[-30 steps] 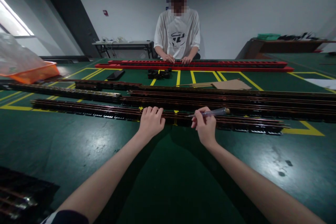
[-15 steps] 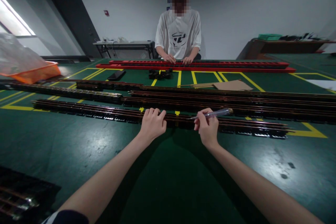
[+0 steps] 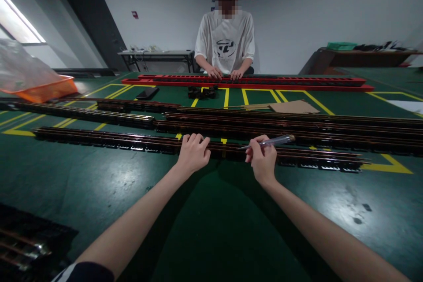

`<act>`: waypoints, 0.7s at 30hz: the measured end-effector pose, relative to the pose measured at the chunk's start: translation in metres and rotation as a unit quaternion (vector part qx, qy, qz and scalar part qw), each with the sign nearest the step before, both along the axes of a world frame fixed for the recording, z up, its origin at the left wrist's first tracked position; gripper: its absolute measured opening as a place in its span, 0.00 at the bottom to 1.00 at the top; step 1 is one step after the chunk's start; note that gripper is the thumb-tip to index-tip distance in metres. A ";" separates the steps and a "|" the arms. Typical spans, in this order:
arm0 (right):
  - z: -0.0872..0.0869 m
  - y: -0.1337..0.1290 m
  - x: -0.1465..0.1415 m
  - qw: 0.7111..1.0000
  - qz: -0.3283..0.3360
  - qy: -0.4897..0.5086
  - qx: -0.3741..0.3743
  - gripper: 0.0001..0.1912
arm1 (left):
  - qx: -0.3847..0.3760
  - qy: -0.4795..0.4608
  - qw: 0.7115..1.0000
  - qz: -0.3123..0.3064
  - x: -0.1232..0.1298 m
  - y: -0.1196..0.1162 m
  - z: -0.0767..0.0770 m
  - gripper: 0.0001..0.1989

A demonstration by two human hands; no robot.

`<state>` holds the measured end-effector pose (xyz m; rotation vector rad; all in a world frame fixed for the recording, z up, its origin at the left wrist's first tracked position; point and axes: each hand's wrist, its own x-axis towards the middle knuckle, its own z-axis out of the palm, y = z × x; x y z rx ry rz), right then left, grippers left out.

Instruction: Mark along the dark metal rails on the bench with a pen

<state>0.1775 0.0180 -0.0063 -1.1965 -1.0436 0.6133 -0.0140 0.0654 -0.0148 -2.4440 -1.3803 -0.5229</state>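
Note:
A long black strip [image 3: 109, 141] with copper-coloured rods along it lies crosswise before me. My left hand [image 3: 193, 154] is closed over its near edge, fingers curled on top and thumb at the side. Right of it, my right hand [image 3: 262, 158] pinches a screwdriver [image 3: 279, 140] with a clear handle. The screwdriver's shaft points left, its tip at the strip between my hands. Whether the tip touches the rods I cannot tell. The fingertips of my left hand are partly hidden.
Behind lie more black rodded strips [image 3: 297, 130]. Farther off are a cardboard piece [image 3: 294, 107], a dark phone-like slab [image 3: 147, 93], small black parts [image 3: 202, 93] and a red rail [image 3: 297, 87], where a person's hands work. An orange basket [image 3: 49, 89] stands left; another rodded bundle [image 3: 29, 238] lies near left.
The strip has slid slightly to the left. My hands stay in nearly the same places, with the screwdriver still in my right hand.

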 end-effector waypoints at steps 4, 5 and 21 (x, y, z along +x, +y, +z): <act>-0.002 0.000 0.000 1.000 0.007 -0.002 0.000 0.08 | 0.003 0.005 1.000 -0.010 -0.001 0.001 0.001 0.15; -0.002 0.000 0.000 1.000 0.011 -0.009 0.000 0.08 | 0.007 0.005 1.000 -0.010 -0.001 0.001 0.001 0.16; -0.005 0.003 0.000 0.995 0.056 -0.080 -0.007 0.10 | -0.001 -0.047 0.998 -0.029 0.002 0.000 -0.003 0.22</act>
